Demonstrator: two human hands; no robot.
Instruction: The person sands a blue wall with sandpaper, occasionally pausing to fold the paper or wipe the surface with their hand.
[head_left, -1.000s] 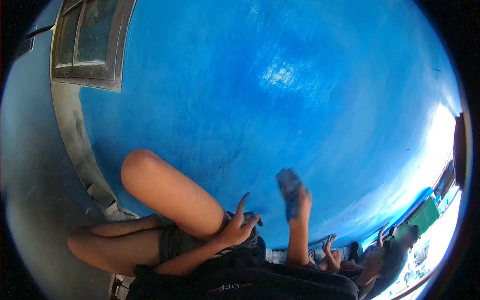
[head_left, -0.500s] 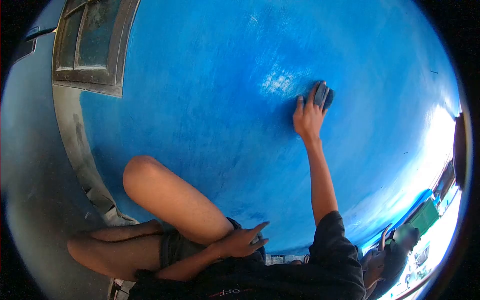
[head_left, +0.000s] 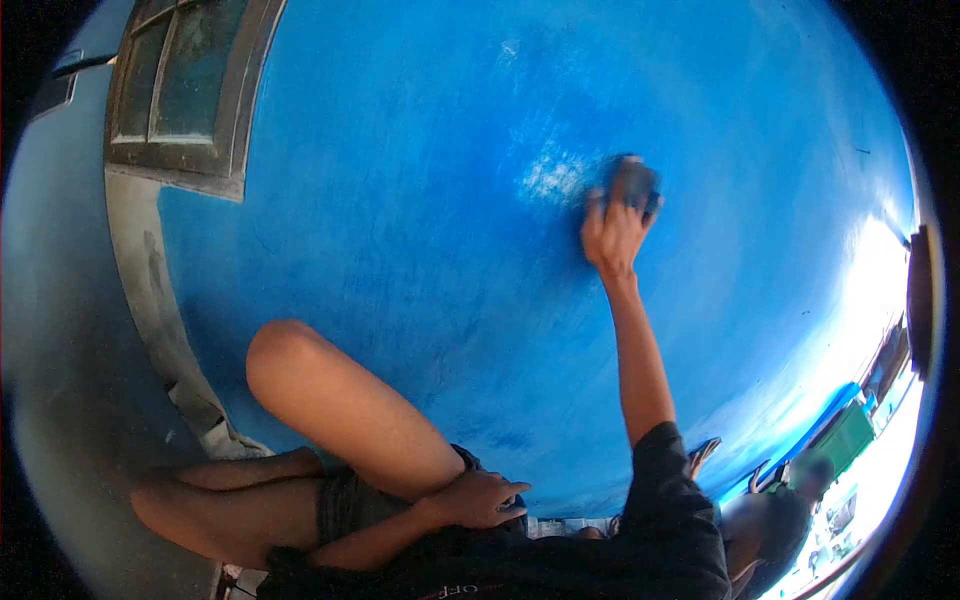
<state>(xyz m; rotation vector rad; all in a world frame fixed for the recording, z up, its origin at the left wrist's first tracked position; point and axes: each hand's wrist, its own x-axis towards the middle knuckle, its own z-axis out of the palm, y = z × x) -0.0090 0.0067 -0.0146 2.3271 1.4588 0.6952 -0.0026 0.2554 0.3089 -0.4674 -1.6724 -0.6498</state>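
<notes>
My right hand [head_left: 616, 228] is raised against the blue wall [head_left: 420, 180], its fingers over a dark pad [head_left: 641, 186] pressed to the surface. The hand and pad are slightly blurred. Left of them, a whitish shiny patch marks the paint. Low in the view, my left hand [head_left: 482, 499] rests at my dark shorts beside my raised thigh, its fingers partly curled. Whether it holds anything is too dark to make out.
A wooden-framed window [head_left: 185, 90] is at the upper left, with a bare plaster strip [head_left: 150, 260] below it. At the lower right, another person [head_left: 770, 525] is near the wall, close to a green object [head_left: 846, 438].
My right hand has shifted slightly left and up with the dark pad. My left hand has drawn its extended finger in and lowered. The other person's hand now shows near my right sleeve.
</notes>
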